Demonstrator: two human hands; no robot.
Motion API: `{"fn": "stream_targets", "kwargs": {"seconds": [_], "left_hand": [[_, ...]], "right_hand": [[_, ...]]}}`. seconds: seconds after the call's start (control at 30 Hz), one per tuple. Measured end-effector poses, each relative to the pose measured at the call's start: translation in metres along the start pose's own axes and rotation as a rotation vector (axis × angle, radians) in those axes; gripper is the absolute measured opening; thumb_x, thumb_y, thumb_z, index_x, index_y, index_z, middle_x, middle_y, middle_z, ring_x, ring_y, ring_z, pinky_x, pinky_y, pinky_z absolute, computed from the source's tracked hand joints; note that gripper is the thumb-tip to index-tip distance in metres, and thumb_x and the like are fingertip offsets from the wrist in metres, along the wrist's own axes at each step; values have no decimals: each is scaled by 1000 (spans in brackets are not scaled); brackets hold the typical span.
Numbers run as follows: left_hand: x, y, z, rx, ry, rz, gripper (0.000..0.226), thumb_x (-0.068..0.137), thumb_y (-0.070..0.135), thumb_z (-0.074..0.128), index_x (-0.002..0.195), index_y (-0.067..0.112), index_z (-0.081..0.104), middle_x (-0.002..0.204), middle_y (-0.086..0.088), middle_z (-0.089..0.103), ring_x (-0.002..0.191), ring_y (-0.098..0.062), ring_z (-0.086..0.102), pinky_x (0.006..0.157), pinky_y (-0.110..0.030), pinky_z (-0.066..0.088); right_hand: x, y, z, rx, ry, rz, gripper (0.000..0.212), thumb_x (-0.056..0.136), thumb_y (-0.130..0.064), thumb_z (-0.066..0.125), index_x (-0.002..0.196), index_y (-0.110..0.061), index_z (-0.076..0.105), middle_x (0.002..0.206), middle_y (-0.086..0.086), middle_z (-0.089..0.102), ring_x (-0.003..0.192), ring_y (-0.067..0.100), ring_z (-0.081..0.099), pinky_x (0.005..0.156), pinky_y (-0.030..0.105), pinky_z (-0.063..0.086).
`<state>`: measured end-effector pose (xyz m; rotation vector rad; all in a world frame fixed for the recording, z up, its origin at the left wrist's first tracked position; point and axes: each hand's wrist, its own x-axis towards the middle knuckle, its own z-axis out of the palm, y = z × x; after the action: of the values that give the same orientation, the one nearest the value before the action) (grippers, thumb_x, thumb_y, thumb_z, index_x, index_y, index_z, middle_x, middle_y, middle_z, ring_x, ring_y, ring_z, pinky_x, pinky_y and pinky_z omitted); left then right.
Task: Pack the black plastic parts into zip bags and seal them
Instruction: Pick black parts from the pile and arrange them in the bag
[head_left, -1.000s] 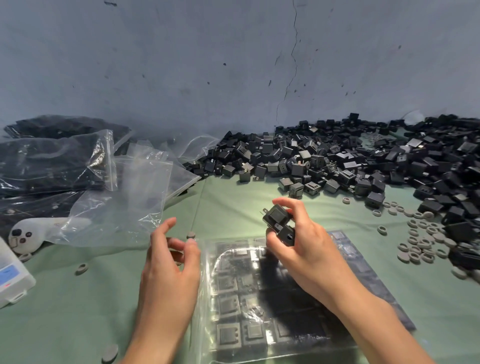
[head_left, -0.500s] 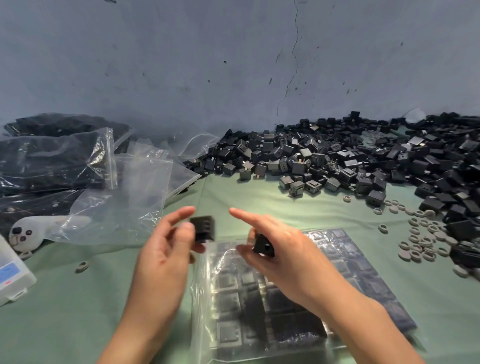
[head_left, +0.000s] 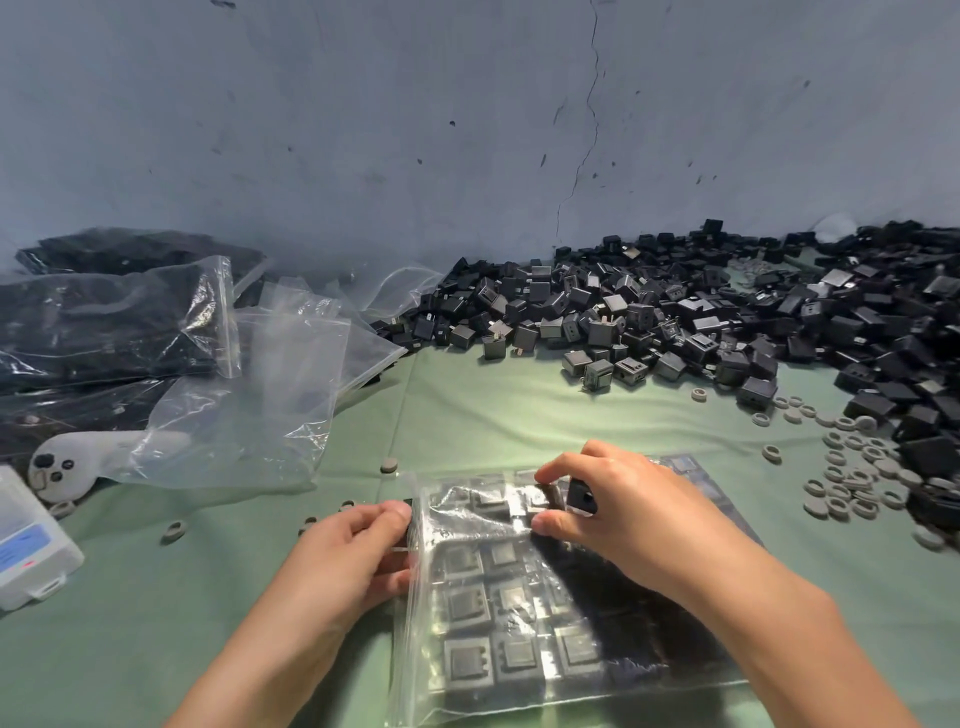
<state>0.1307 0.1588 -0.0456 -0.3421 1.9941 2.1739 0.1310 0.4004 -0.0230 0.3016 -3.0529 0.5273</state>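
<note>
1. A clear zip bag (head_left: 519, 629) lies flat on the green bench (head_left: 467, 415), just in front of the person. It holds black parts laid in neat rows.
2. The left hand (head_left: 353, 561) pinches the left edge of the zip bag near its far corner, with the thumb on top and the other fingers curled below.
3. The right hand (head_left: 628, 514) rests over the far end of the zip bag. Its fingers are curled around a black part (head_left: 582, 497), and the tips of thumb and forefinger meet on the far row. I cannot tell if they are inside the film or on it.
4. Many loose black parts (head_left: 675, 322) are piled along the wall (head_left: 467, 130), from the middle to the right side.
5. Small grey rings (head_left: 844, 470) are scattered on the bench at the right, near the pile.
6. Empty clear bags (head_left: 260, 395) lie at the left. Behind them are filled bags (head_left: 104, 322) of dark parts.
7. A white controller (head_left: 57, 462) lies partly under one empty bag, and a white box (head_left: 26, 551) stands at the left edge.
</note>
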Motion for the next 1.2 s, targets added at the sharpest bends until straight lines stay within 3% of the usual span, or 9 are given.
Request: {"fn": "stream_targets", "kwargs": {"seconds": [0.17, 0.33, 0.43, 0.5, 0.63, 0.73, 0.8, 0.93, 1.2], "left_hand": [[3, -5, 13, 29, 23, 33, 15, 99, 13, 56, 102, 2, 66, 60, -1, 68, 49, -6, 62, 49, -21, 55], [5, -10, 17, 180, 97, 122, 14, 98, 20, 61, 98, 10, 70, 67, -2, 71, 50, -6, 59, 46, -16, 47], [5, -9, 16, 155, 113, 126, 12, 100, 16, 57, 104, 11, 67, 83, -14, 69, 61, -16, 60, 50, -20, 52], [4, -8, 14, 148, 122, 132, 13, 100, 13, 54, 102, 12, 67, 83, -12, 65, 60, -14, 58, 50, -21, 53], [-4, -9, 9, 378, 67, 239, 35, 95, 44, 57, 78, 17, 70, 58, 14, 58, 49, 1, 51, 54, -19, 44], [-8, -10, 9, 476, 32, 284, 35, 83, 61, 59, 85, 29, 73, 77, 20, 70, 70, 5, 63, 67, -22, 44], [-7, -11, 11, 507, 51, 302, 28, 84, 57, 63, 91, 31, 72, 88, 17, 74, 80, 2, 66, 71, -19, 44], [-3, -14, 13, 436, 99, 305, 7, 91, 31, 68, 88, 28, 73, 80, 21, 74, 72, 3, 68, 65, -14, 44], [-2, -16, 12, 481, 66, 346, 20, 94, 32, 64, 79, 24, 73, 71, 22, 71, 63, 8, 62, 57, -3, 39]], "right_hand": [[-1, 2, 0, -13, -26, 11, 51, 89, -63, 58, 135, -45, 48, 105, -22, 46, 99, 9, 58, 75, 29, 49], [-3, 0, 5, -49, 13, 22, 54, 94, -58, 53, 144, -43, 38, 113, -21, 44, 100, 10, 59, 69, 27, 42], [-4, 0, 7, -46, 19, 25, 54, 96, -55, 51, 146, -42, 37, 120, -20, 46, 100, 10, 59, 69, 26, 41], [-4, 1, 7, -42, 24, 30, 52, 97, -51, 51, 146, -42, 38, 120, -20, 47, 99, 11, 59, 70, 27, 42], [-3, 4, 7, -37, 56, 51, 49, 97, -44, 52, 145, -40, 41, 123, -17, 50, 103, 12, 60, 75, 28, 48], [-2, 7, 8, -41, 52, 38, 46, 98, -47, 52, 143, -41, 43, 112, -21, 46, 100, 10, 60, 70, 26, 45], [-2, 8, 7, -34, 51, 24, 43, 97, -50, 52, 140, -42, 45, 103, -23, 40, 95, 8, 59, 67, 23, 44], [-2, 7, 6, -3, 53, -11, 40, 95, -54, 54, 134, -44, 50, 101, -24, 41, 90, 3, 57, 65, 18, 44], [-2, -6, 5, 2, 63, -65, 48, 91, -63, 53, 135, -44, 48, 103, -23, 41, 92, 4, 56, 71, 21, 44]]}}
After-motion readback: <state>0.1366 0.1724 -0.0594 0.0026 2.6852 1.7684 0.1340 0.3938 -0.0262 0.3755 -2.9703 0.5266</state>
